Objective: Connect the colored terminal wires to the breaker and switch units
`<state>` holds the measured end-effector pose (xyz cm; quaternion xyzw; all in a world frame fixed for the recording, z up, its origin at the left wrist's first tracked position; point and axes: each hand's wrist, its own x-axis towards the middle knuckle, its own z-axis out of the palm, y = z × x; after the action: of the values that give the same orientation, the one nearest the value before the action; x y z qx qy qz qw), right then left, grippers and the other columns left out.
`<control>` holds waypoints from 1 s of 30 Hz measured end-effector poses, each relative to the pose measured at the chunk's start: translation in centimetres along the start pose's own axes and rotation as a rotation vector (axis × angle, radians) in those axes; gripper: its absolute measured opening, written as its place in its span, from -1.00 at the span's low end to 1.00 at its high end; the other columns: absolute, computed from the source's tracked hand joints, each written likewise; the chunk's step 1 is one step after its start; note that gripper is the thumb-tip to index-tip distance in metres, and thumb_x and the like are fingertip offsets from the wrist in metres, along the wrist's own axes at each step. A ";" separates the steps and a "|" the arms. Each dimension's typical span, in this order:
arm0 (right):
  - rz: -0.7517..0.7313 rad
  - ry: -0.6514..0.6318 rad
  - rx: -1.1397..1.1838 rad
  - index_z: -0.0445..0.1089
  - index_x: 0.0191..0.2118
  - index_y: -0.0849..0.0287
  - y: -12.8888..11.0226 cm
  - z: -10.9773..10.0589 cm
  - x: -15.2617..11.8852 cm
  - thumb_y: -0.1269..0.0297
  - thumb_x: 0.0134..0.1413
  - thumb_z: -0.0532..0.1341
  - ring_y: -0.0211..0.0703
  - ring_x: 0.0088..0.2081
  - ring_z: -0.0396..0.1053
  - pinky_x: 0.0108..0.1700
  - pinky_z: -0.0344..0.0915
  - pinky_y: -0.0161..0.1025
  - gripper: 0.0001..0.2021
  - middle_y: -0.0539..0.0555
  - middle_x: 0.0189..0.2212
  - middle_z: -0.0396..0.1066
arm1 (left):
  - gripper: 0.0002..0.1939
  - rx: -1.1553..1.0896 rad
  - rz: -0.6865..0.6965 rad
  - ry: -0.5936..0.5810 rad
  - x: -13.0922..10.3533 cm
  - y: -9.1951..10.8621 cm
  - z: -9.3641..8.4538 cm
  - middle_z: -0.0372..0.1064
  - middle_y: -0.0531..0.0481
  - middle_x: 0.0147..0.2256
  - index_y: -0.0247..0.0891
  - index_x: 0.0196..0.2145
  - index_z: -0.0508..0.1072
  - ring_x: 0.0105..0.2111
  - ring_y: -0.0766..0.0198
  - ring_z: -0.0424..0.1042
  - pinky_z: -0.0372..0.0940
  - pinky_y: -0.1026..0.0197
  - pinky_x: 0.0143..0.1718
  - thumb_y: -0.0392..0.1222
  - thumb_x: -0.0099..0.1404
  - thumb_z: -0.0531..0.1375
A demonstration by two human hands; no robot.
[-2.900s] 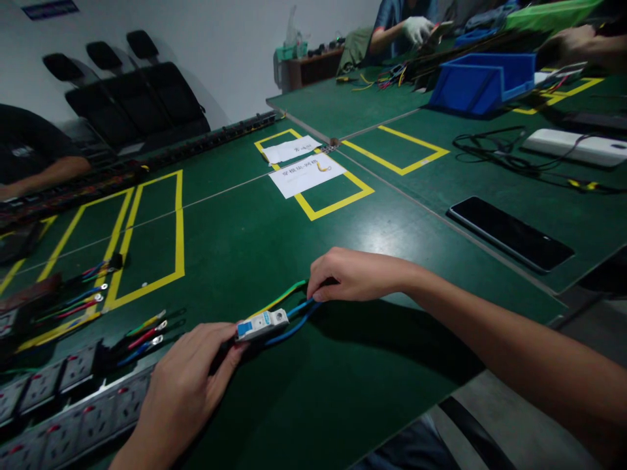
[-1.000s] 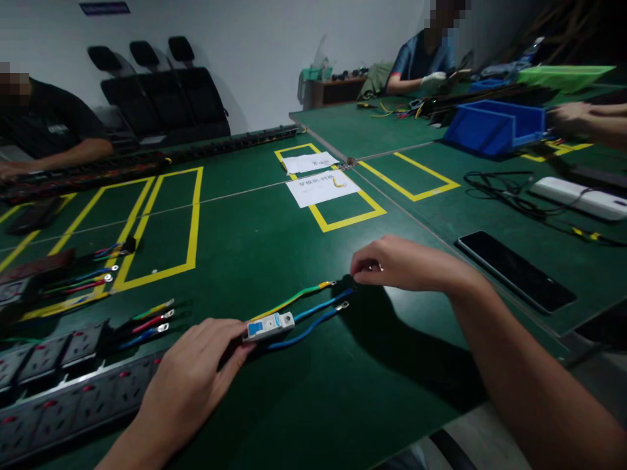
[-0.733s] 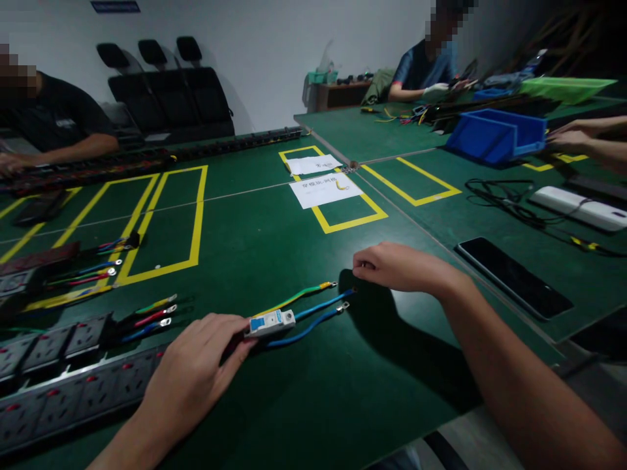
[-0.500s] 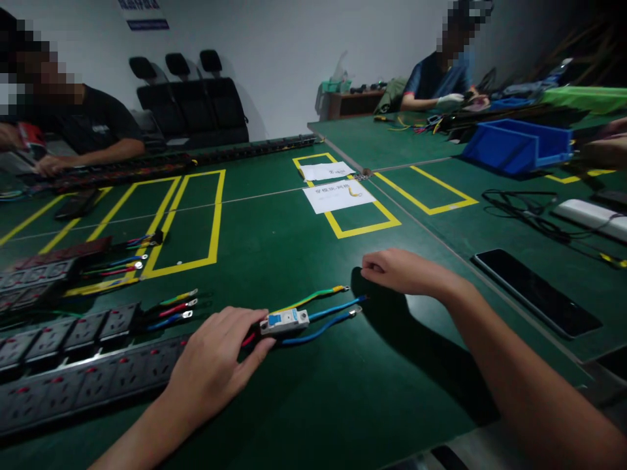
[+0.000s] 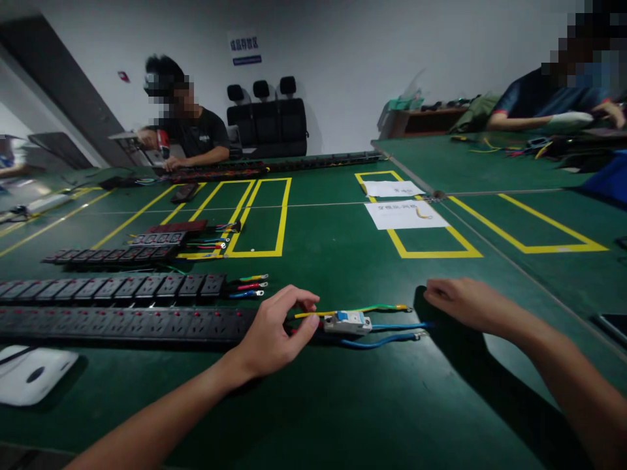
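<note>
Left grip (image 5: 278, 334), white breaker (image 5: 349, 322) just to its right

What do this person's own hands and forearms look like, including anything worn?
The left hand and right hand are ungloved, with no rings or markings discernible. The left forearm and right forearm show no sleeves, watches or bands.
</note>
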<state>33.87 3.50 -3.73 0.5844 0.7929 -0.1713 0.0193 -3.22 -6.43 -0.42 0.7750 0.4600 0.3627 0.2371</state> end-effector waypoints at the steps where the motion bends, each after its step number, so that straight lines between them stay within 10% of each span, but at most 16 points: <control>1: -0.008 0.003 0.026 0.37 -0.47 0.05 0.1 0.0 0.0 0.14 0.29 0.06 -0.04 -0.49 0.35 -0.39 0.12 -0.07 -0.68 0.21 -0.50 0.45 | -0.80 -0.011 -0.003 0.017 0.0 0.0 0.0 0.48 -0.08 -0.21 -0.27 -0.05 0.46 -0.20 0.21 0.48 0.40 0.14 -0.15 -0.19 0.40 0.17; 30: 0.003 -0.025 -0.007 0.41 -0.41 0.09 2.0 2.0 0.9 0.05 0.28 -0.05 -0.03 -0.47 0.42 -0.40 0.16 -0.13 -0.60 0.14 -0.50 0.46 | -0.85 -0.244 -0.122 0.083 -0.1 -1.4 0.0 0.45 -0.04 -0.23 -0.28 -0.10 0.45 -0.23 0.26 0.46 0.38 0.21 -0.17 -0.21 0.40 0.20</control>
<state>35.11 4.21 -6.34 0.5833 0.7924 -0.1757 0.0317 -4.05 -5.91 -1.42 0.6953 0.4682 0.4326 0.3320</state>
